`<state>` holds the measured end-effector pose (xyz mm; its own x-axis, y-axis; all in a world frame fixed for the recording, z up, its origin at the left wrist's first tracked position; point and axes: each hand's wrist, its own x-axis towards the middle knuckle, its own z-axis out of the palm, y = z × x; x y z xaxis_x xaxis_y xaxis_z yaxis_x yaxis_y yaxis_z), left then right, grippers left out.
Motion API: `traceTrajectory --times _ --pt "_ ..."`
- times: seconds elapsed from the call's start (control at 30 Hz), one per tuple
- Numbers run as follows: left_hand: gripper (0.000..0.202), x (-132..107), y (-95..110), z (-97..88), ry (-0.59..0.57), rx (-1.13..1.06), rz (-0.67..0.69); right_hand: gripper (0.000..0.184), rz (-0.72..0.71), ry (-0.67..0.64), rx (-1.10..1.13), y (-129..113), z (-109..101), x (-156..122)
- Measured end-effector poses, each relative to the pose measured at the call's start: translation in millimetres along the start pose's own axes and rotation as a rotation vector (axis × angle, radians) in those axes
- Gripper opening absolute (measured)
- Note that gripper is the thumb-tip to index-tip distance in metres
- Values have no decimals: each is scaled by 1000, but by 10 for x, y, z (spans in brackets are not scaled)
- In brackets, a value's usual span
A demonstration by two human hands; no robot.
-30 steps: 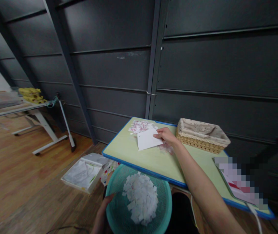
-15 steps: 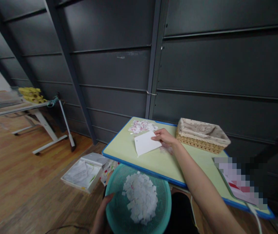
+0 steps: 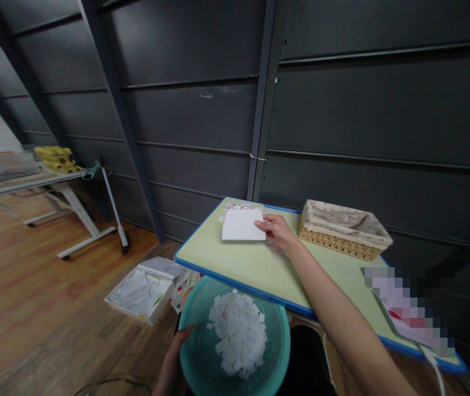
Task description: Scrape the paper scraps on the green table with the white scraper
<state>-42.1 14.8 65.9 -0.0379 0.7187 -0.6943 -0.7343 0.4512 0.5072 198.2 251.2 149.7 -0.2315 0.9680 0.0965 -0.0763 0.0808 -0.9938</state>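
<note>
My right hand (image 3: pixel 277 231) pinches the right edge of a white card (image 3: pixel 243 224), thumb on top, above the pale green tabletop (image 3: pixel 206 250) with its blue rim. Behind the card, partly covered by it, lies a spread of small white and reddish paper scraps (image 3: pixel 237 207). Low in the view, my left hand (image 3: pixel 177 346) grips the left rim of a turquoise plastic basket (image 3: pixel 276 335), its thumb over the inside. A heap of small white paper pieces (image 3: pixel 239 333) fills the middle of that basket.
A cloth-lined woven basket (image 3: pixel 338 236) stands at the table's back right. Nearer the right end lies a blurred-out flat device (image 3: pixel 408 313) with a white cable. An open white box (image 3: pixel 140 291) sits on the floor at left. Farther left is a wheeled table (image 3: pixel 74 203).
My right hand has moved the card slightly left and away from me, turning it straighter, so it now covers part of the scraps. The left hand and turquoise basket stay put.
</note>
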Motion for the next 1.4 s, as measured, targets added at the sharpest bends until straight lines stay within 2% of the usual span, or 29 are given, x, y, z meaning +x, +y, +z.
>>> traceTrajectory --times 0.1,0.17,0.3,0.47,0.63,0.83,1.07,1.17,1.27,1.33,1.4 --pt "59 2 18 6 -20 -32 11 45 -187 339 -155 105 -84 117" --pt "61 -3 27 20 -19 -37 0 42 -285 437 -345 171 -122 165" --pt "65 -12 30 52 22 -44 -4 35 -381 407 -599 247 -76 165" --pt "72 24 22 30 37 -26 -16 28 -414 351 -797 265 86 157" --pt "76 -9 16 57 40 2 25 27 -376 312 -888 230 100 167" --pt "79 -87 20 127 37 16 32 33 -334 433 -939 129 37 104" --pt "73 -57 0 71 26 20 10 31 -377 307 -1012 204 79 131" --pt "72 1 -21 31 5 12 19 33 -378 366 -1070 199 58 125" --pt "66 45 -22 18 16 -14 -34 35 -361 434 -1111 168 31 99" --pt "65 54 -26 22 32 -23 -61 35 -369 436 -1121 150 26 83" --pt "67 46 -45 29 27 1 -5 34 -390 420 -1124 139 33 74"
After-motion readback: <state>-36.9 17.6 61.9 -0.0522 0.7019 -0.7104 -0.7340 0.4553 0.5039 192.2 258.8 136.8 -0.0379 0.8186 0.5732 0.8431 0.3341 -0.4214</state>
